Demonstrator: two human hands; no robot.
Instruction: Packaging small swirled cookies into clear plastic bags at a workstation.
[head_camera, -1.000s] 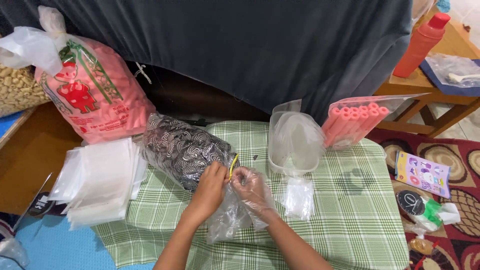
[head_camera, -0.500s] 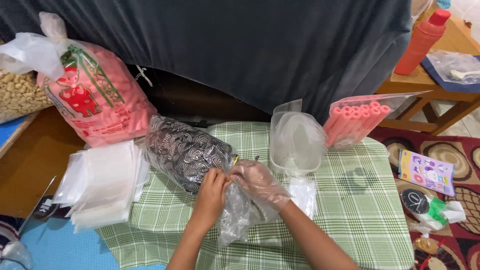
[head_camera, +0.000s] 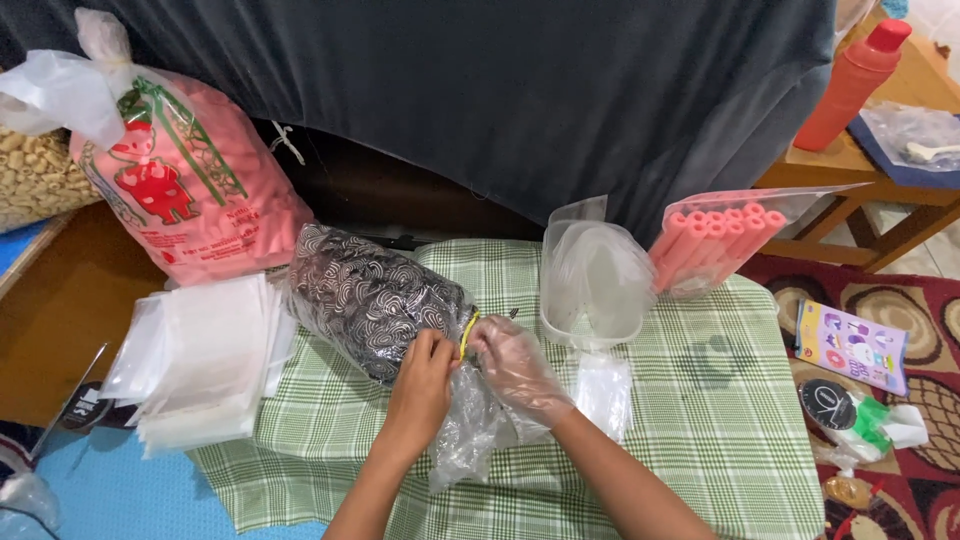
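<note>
Left fingers: left hand (head_camera: 420, 385) bare, fingers pinched together on the neck of the patterned bag (head_camera: 375, 298), beside the yellow rubber band (head_camera: 466, 334).
Right fingers: right hand (head_camera: 515, 370) covered by a thin clear glove, fingers closed on the same neck from the other side, touching the band.
Patterned bag: clear bag of dark, white-marked pieces; lies on its side on the bench (head_camera: 700, 420), neck toward both hands.
Loose clear plastic (head_camera: 470, 430): hangs crumpled below both hands.
Clear tub (head_camera: 592, 285): lined with plastic, just right of the hands.
Small clear bags (head_camera: 604, 392): flat on the checked cloth, beside the right forearm.
Stack of clear bags (head_camera: 195, 360): left of the patterned bag.
Pink sack (head_camera: 185, 190): far left, knotted top.
Pink tubes (head_camera: 715, 245): in 1 clear bag behind the tub.
</note>
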